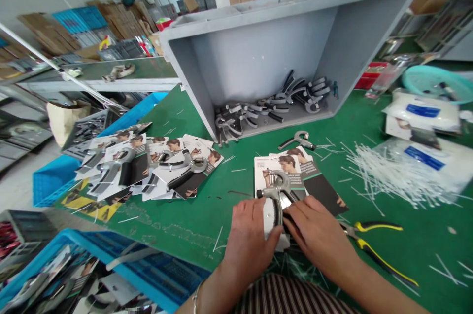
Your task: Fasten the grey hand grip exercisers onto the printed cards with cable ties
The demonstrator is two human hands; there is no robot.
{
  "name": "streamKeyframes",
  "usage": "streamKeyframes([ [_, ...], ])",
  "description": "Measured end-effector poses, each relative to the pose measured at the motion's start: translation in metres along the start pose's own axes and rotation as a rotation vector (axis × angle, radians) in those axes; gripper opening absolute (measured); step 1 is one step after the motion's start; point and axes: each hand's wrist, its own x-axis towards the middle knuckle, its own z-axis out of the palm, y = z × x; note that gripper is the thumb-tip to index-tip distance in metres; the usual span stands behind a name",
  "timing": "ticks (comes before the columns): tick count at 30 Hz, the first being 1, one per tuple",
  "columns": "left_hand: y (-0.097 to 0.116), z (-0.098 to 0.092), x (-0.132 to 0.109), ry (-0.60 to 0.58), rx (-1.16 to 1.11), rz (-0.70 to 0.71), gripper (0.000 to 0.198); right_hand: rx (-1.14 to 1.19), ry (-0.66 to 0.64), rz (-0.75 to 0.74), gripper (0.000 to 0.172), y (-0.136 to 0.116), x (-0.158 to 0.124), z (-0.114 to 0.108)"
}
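Note:
A grey and black hand grip strengthener (276,187) lies on a printed backing card (260,168) right in front of me. My left hand (251,237) is closed around the card's left edge, with its thumb against the left handle. From the other side, the fingers of my right hand (314,227) close in at the right handle; their tips are partly hidden. Under this card, another card (321,188) sticks out to the right. Beyond the cards rests a loose grip strengthener (298,140). Pliers with yellow and black handles (380,250) lie beside my right forearm.
A grey bin (258,57) tipped on its side holds several grip strengtheners. Carded grip strengtheners (121,168) overlap at the left. White cable ties (395,176) are heaped at the right near plastic bags (424,112). A blue crate (148,264) of carded pieces stands below the table's edge.

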Motion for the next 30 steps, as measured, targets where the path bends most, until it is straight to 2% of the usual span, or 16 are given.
streamKeyframes([
  [2,-0.002,-0.001,0.003,-0.012,0.004,0.031,0.053,-0.074,-0.016,-0.028,0.010,-0.004,0.005,0.002],
  [6,-0.009,-0.004,0.008,-0.046,-0.047,0.066,0.024,-0.088,-0.035,-0.068,0.006,-0.014,0.010,0.008],
  [8,-0.013,-0.004,0.010,-0.045,-0.084,0.061,0.019,-0.092,-0.031,-0.074,0.002,-0.019,0.011,0.012],
  [11,-0.018,-0.005,0.010,-0.039,-0.133,0.055,0.019,-0.062,-0.030,-0.058,0.011,-0.020,0.013,0.014],
  [17,-0.044,-0.013,0.009,-0.057,-0.307,0.015,0.018,0.394,-0.050,0.043,0.006,-0.004,0.007,0.003],
  [20,-0.053,-0.014,0.011,-0.092,-0.338,0.036,0.016,0.504,-0.027,0.074,0.007,0.000,0.004,0.003],
  [22,-0.052,-0.013,0.014,-0.100,-0.349,0.082,0.014,0.531,-0.001,0.066,0.010,-0.001,0.007,0.004],
  [26,-0.042,-0.007,0.017,-0.044,-0.360,0.153,0.012,0.556,0.070,0.038,0.013,-0.004,0.016,0.006],
  [30,-0.035,-0.001,0.018,-0.034,-0.423,0.137,0.010,0.548,0.111,0.152,0.009,-0.005,0.020,0.008],
])
